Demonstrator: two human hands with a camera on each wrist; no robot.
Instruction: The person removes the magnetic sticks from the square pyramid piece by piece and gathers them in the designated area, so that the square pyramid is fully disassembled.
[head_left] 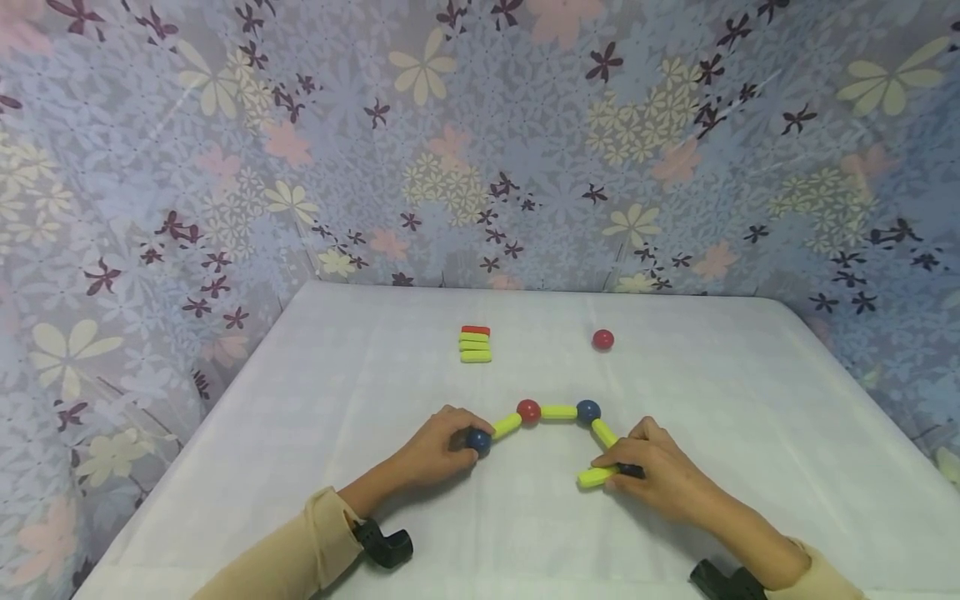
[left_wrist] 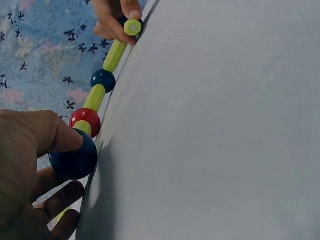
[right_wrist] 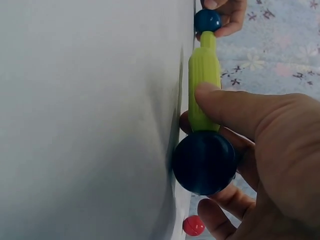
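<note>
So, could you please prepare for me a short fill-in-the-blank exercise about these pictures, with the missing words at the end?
1. The left hand pinches the end ball, whose colour is ____.
2. The red ball in the chain has exactly ____ sticks attached to it.
3. The loose ball, lying farther from the person than the chain, is ____.
4. The separate group of loose sticks contains ____ sticks in total.

Missing words: blue; two; red; four.

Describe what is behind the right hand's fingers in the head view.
A sliver of blue ball shows between the fingers; a yellow-green stick juts out left. Covered: the rest of the ball and the near end of a second stick.
</note>
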